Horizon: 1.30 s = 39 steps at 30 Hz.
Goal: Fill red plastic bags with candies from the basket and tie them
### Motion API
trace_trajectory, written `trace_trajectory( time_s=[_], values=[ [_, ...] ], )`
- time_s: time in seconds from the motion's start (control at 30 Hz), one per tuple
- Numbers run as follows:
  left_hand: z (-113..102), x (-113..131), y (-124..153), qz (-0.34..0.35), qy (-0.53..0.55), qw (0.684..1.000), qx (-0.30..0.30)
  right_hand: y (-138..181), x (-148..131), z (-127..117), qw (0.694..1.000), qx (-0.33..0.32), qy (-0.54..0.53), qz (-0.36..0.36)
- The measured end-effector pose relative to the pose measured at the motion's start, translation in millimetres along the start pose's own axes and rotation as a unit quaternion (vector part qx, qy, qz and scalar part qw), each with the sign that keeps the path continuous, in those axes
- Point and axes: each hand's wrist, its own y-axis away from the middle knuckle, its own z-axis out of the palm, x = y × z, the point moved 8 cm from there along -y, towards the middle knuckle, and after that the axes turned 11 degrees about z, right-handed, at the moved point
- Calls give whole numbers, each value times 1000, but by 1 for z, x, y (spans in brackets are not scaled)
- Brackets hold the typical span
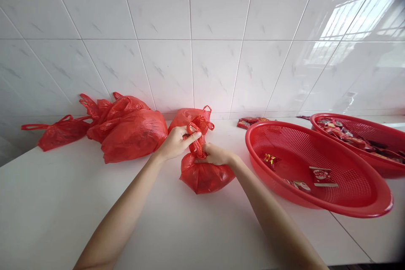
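Left hand (177,141): pinched the twisted top of a filled red plastic bag (205,179). Right hand (217,155): gripped the bag just below. Held it on the white counter (152,219), between front and back edges, left of a perforated red basket (316,152).

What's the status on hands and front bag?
Left hand pinching twisted top of front bag. Right hand gripping just below. Front bag bulging, on white counter. Rear bag close behind, apparently not blocking.
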Motion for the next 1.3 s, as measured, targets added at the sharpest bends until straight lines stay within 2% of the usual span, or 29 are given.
trace_trajectory(
  time_s=[0.27,0.4,0.6,1.1,1.23,1.3],
  values=[
    [1,2,0,7,18,1000,-5,2,8,1,997,-18,12,71],
    [1,7,0,16,21,1000,2,-4,8,3,998,24,-10,58],
    [-2,8,1,21,-3,1000,9,-11,8,11,999,34,-27,32],
    [-1,7,0,16,-5,1000,8,-9,4,11,999,23,-40,-7],
    [-4,5,1,14,-5,1000,10,-3,2,7,1000,2,-22,17],
    [-6,5,1,12,-4,1000,10,2,-3,-1,1000,11,-18,19]
  ],
)
